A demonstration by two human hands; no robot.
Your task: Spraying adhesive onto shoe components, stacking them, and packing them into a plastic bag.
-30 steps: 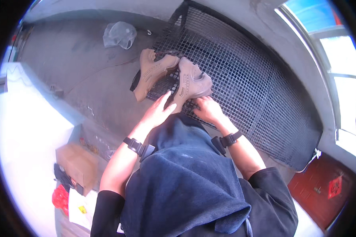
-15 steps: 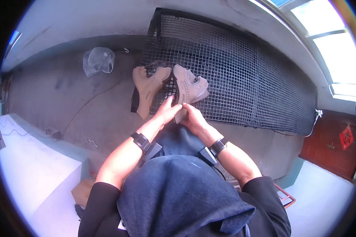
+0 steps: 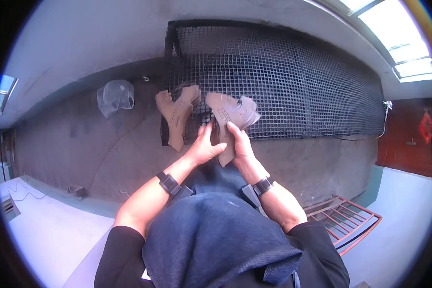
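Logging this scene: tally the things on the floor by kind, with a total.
Tan boots: 2, one lying alone, one between the left hand and right hand
Clear plastic bag: 1
Black mesh cage: 1
Red metal rack: 1
Total: 5

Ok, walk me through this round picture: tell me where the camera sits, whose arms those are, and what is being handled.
The picture comes from a wide fisheye camera worn on a person's head, looking down, so straight edges bend near the rim. The two bare forearms rising from the lower edge are that person's own, each with a dark wrist band. The left hand and right hand together hold a tan ankle boot with its sole facing the camera. A second tan boot lies just left of it, at the edge of a black wire mesh panel. A crumpled clear plastic bag lies on the grey concrete floor.
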